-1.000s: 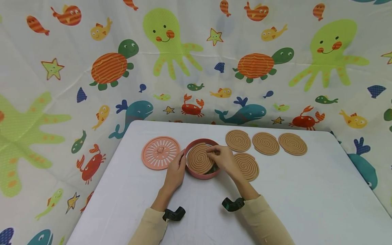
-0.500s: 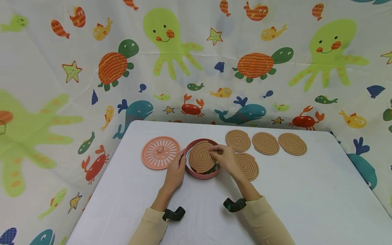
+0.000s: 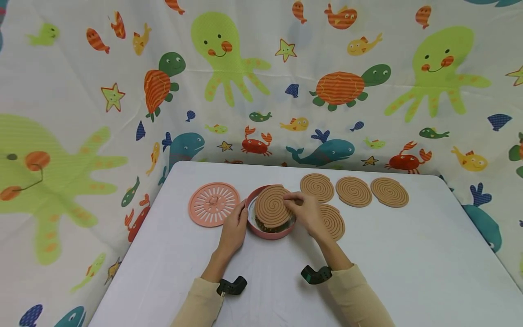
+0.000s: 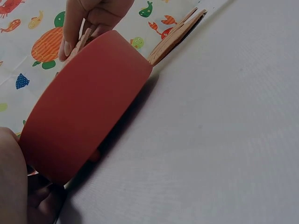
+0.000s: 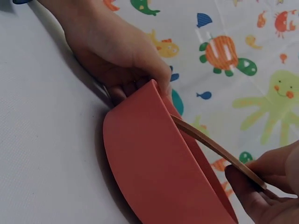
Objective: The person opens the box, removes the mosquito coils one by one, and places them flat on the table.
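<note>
A round red-pink mosquito coil holder (image 3: 269,235) stands on the table, its side held by my left hand (image 3: 233,229). Above its opening my right hand (image 3: 307,213) pinches the right edge of a brown mosquito coil (image 3: 271,205). That coil (image 5: 217,148) is tilted in the right wrist view: its far edge dips inside the holder's rim and the pinched edge is raised. Part of the holder's inside shows below the coil, with something dark and greenish in it that I cannot make out. The holder's outer wall (image 4: 88,102) fills much of the left wrist view.
A slotted pink lid (image 3: 214,204) lies left of the holder. Several more brown coils lie to the right: one (image 3: 317,187) behind my right hand, one (image 3: 333,222) partly hidden by it, others (image 3: 353,191) farther right. A printed sea-animal curtain hangs behind the table.
My right hand has drawn the coil up and slightly right, tilting it and showing more of the holder's inside. My left hand has stayed on the holder.
</note>
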The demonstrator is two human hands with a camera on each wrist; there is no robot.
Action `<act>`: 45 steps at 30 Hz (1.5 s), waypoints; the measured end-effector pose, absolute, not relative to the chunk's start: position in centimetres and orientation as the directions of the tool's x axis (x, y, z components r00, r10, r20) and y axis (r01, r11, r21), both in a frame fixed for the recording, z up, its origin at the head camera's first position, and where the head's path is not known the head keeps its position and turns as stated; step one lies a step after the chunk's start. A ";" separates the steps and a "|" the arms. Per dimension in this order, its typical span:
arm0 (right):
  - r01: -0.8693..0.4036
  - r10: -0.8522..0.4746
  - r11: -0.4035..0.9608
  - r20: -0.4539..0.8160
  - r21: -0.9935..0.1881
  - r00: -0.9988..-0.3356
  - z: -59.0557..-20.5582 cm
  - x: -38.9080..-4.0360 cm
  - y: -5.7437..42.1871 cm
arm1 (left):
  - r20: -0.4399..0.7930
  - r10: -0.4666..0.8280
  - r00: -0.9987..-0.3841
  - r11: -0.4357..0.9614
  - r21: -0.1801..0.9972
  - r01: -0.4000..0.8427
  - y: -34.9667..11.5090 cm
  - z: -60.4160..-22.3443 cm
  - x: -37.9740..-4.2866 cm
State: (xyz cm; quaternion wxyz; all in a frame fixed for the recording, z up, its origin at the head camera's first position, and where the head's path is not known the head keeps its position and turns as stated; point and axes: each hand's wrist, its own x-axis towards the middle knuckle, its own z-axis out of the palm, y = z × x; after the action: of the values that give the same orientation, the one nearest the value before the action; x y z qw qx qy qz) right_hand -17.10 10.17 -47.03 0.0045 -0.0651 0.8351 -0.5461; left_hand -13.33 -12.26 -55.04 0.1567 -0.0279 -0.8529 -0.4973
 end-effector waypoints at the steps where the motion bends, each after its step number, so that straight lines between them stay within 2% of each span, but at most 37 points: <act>1: -0.101 -0.109 0.383 0.063 -0.918 -0.992 -47.0 -17.1 10.2 | 0.294 -0.109 -0.949 0.505 0.839 0.202 -12.3 -55.0 -13.4; 7: -0.072 -0.090 0.332 0.044 -0.941 -0.995 -46.6 -17.1 10.6 | 0.283 -0.113 -0.953 0.499 0.845 0.192 -12.3 -55.0 -13.6; 15: -0.110 -0.076 0.389 0.087 -0.915 -0.993 -46.4 -17.2 11.3 | 0.290 -0.108 -0.951 0.497 0.844 0.201 -12.4 -55.0 -13.9; 22: -0.118 -0.056 0.348 0.105 -0.930 -0.993 -46.3 -17.4 12.0 | 0.293 -0.102 -0.951 0.493 0.845 0.208 -12.4 -54.8 -14.0; 27: -0.097 -0.034 0.337 0.091 -0.937 -0.995 -46.1 -17.4 12.6 | 0.291 -0.097 -0.952 0.485 0.849 0.210 -12.5 -54.7 -14.1; 35: -0.041 0.009 0.406 0.049 -0.913 -0.999 -45.7 -17.4 13.6 | 0.293 -0.092 -0.952 0.487 0.847 0.214 -12.5 -54.7 -14.4; 45: -0.014 0.057 0.401 0.041 -0.916 -0.998 -45.8 -16.8 14.7 | 0.299 -0.083 -0.951 0.483 0.846 0.224 -13.0 -54.9 -14.4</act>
State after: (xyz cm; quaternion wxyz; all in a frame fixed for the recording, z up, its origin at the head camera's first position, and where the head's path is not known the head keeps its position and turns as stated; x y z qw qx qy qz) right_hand -16.80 14.74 -45.80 -0.0327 0.0128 0.8362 -0.5473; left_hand -14.41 -12.98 -54.91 0.1513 -0.0417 -0.8477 -0.5067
